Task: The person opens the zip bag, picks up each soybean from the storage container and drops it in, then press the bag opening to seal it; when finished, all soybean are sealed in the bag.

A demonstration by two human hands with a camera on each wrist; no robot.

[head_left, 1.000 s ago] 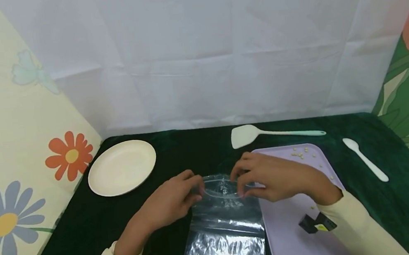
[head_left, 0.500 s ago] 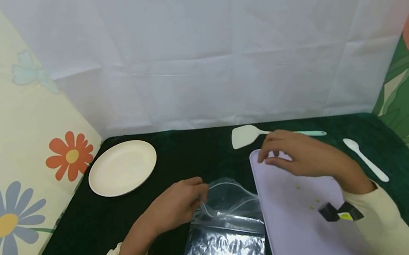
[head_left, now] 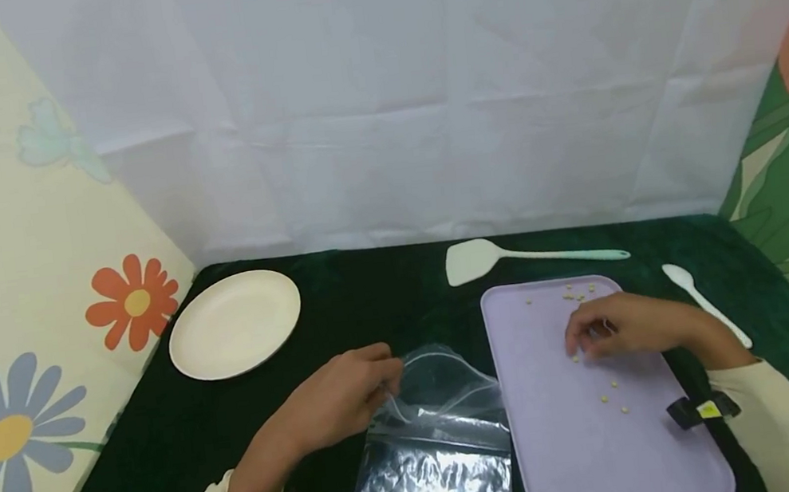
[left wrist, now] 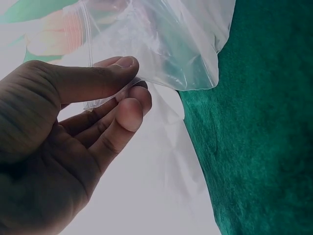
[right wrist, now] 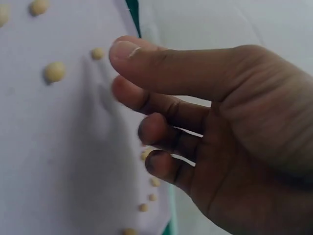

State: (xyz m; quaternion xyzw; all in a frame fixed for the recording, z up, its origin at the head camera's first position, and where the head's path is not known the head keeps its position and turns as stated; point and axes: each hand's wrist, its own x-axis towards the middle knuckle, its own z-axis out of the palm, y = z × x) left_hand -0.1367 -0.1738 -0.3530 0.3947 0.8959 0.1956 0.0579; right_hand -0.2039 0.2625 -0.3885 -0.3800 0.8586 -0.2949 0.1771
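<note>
A clear zip bag (head_left: 429,479) lies on the dark green cloth, its mouth gaping. My left hand (head_left: 338,395) pinches the rim of that mouth between thumb and fingertips, as the bag's edge (left wrist: 161,54) shows in the left wrist view. To the right is a lilac tray (head_left: 564,453) with several pale yellow soybeans (right wrist: 55,71) scattered on it. Over the tray hovers my right hand (head_left: 637,325), fingers loosely bent. In the right wrist view its thumb (right wrist: 161,71) and forefinger stand apart with nothing between them, close to one small bean (right wrist: 97,53).
Behind the tray lies a spatula (head_left: 475,261) with a pale green handle. A white spoon (head_left: 707,305) is right of the tray. An oval cream plate (head_left: 235,325) stands at the back left. A white cloth backdrop (head_left: 381,119) closes off the rear.
My right hand has let go of the bag's mouth and moved right, over the tray and down towards the beans. My left hand keeps its pinch on the bag, nearly in place.
</note>
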